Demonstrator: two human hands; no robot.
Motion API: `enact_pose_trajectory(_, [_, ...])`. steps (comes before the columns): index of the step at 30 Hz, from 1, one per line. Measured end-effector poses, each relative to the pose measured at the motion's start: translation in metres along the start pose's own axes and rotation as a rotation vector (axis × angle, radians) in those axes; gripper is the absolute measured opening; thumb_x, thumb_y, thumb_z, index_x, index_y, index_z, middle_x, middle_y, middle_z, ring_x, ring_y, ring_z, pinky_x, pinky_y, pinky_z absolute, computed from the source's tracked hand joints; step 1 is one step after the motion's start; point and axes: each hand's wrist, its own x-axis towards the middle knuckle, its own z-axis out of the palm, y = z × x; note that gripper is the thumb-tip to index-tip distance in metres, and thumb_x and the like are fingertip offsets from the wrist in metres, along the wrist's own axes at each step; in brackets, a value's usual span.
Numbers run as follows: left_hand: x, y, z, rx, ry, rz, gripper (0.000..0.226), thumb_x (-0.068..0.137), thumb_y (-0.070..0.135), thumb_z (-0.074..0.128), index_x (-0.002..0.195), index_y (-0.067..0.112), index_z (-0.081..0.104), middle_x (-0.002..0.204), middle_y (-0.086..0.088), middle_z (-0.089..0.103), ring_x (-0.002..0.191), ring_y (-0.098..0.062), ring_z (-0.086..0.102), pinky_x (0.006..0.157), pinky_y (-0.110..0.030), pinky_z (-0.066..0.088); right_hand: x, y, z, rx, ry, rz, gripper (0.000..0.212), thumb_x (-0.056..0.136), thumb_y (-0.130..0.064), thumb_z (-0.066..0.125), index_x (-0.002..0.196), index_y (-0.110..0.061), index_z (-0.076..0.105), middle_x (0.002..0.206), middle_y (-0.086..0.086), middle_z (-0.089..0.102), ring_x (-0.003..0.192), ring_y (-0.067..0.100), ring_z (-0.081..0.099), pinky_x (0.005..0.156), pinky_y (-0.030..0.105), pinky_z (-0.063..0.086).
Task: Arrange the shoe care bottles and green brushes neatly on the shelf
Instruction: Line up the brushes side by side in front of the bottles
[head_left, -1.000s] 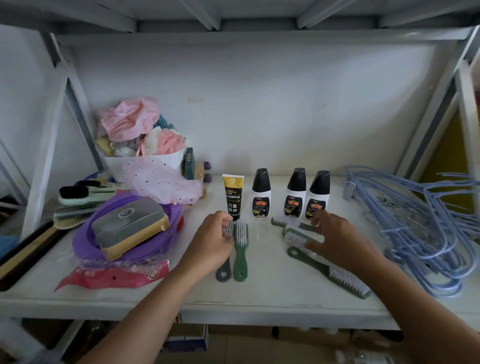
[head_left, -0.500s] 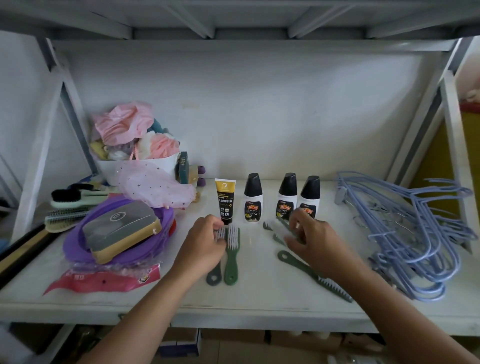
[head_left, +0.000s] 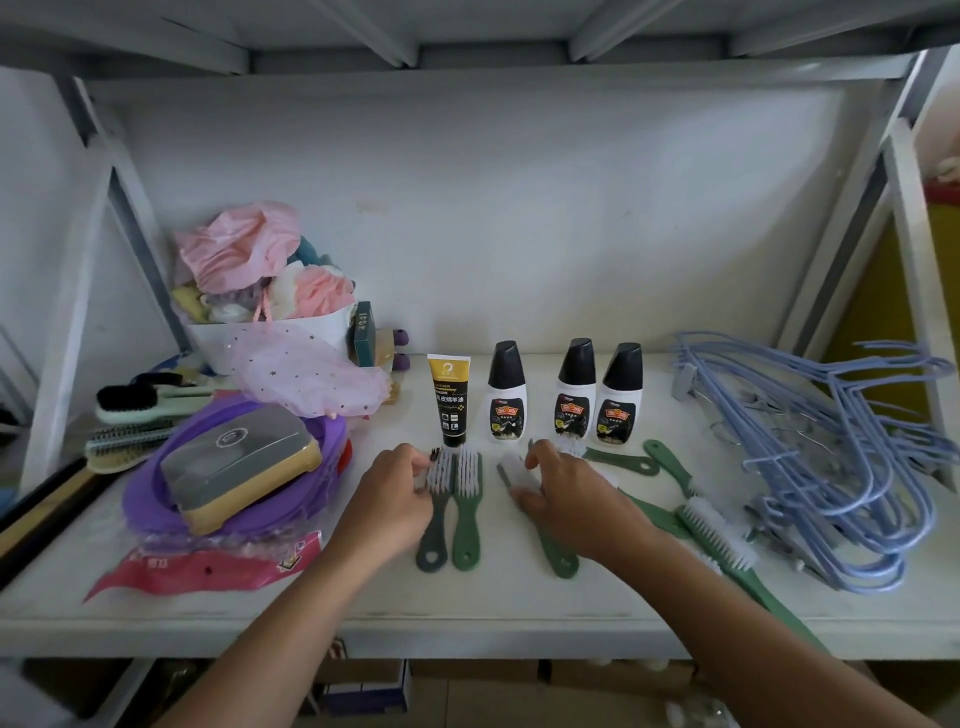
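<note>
Figure: a white shelf board (head_left: 519, 613) is backed by a pale wall (head_left: 519, 208); slanted braces (head_left: 132, 218) are fitted at either side, and a ribbed upper shelf (head_left: 493, 52) is seen overhead.

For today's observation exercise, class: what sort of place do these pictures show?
Probably a household storage or utility corner, perhaps for laundry: a white metal shelf holds shoe polish bottles, green brushes, a bundle of blue clothes hangers and a tub of bath sponges.

Both hands reach forward, palms down, forearms angled inward.
Left hand (head_left: 387, 501) pinches a dark brush (head_left: 432, 540) with curled fingertips; right hand (head_left: 566, 496) seems to grip a green brush (head_left: 558, 558).
</note>
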Motion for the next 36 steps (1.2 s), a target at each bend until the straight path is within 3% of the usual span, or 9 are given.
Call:
enact_pose_trajectory(4, [0.002, 0.001, 0.0, 0.008, -0.033, -0.009, 0.035, 0.093, 0.009, 0.056, 0.127, 0.016, 0.052, 0.127, 0.002, 0.052, 0.106, -0.01, 0.056, 0.066, -0.012, 0.036, 0.0, 0.002, 0.001, -0.025, -0.032, -0.044, 0.056, 0.088, -0.034, 0.073, 0.136, -0.024, 0.045, 0.131, 0.003, 0.058, 0.102, 0.019, 0.062, 0.082, 0.029, 0.054])
enact_pose_trajectory(8, [0.004, 0.001, 0.0, -0.016, -0.073, -0.049, 0.043, 0.092, 0.008, 0.052, 0.134, 0.016, 0.048, 0.134, -0.002, 0.054, 0.114, -0.016, 0.057, 0.084, -0.023, 0.04, 0.005, 0.002, 0.002, 0.017, -0.006, -0.045, 0.055, 0.09, -0.029, 0.071, 0.139, -0.026, 0.047, 0.13, 0.005, 0.059, 0.109, 0.022, 0.063, 0.085, 0.032, 0.057])
enact_pose_trajectory(11, [0.006, 0.001, 0.001, -0.056, -0.095, -0.069, 0.045, 0.094, 0.011, 0.055, 0.138, 0.016, 0.046, 0.134, -0.002, 0.057, 0.112, -0.015, 0.057, 0.084, -0.024, 0.04, 0.009, -0.001, 0.006, 0.061, -0.004, -0.034, 0.053, 0.091, -0.03, 0.07, 0.139, -0.027, 0.048, 0.128, 0.004, 0.06, 0.106, 0.021, 0.064, 0.086, 0.033, 0.059])
enact_pose_trajectory(28, [0.004, 0.005, -0.004, -0.159, -0.13, -0.076, 0.038, 0.096, 0.016, 0.056, 0.133, 0.018, 0.047, 0.129, -0.001, 0.062, 0.106, -0.011, 0.057, 0.085, -0.024, 0.042, 0.029, -0.006, 0.019, 0.133, 0.016, -0.042, 0.046, 0.086, -0.026, 0.077, 0.127, -0.026, 0.056, 0.118, 0.002, 0.065, 0.087, 0.013, 0.068, 0.07, 0.024, 0.059])
enact_pose_trajectory(36, [0.004, 0.006, -0.007, -0.182, -0.136, -0.081, 0.036, 0.096, 0.012, 0.055, 0.131, 0.019, 0.049, 0.121, 0.005, 0.063, 0.103, -0.01, 0.058, 0.08, -0.021, 0.043, 0.029, -0.008, 0.019, 0.141, -0.003, -0.037, 0.046, 0.087, -0.026, 0.076, 0.128, -0.026, 0.055, 0.12, 0.001, 0.064, 0.09, 0.014, 0.067, 0.066, 0.018, 0.054])
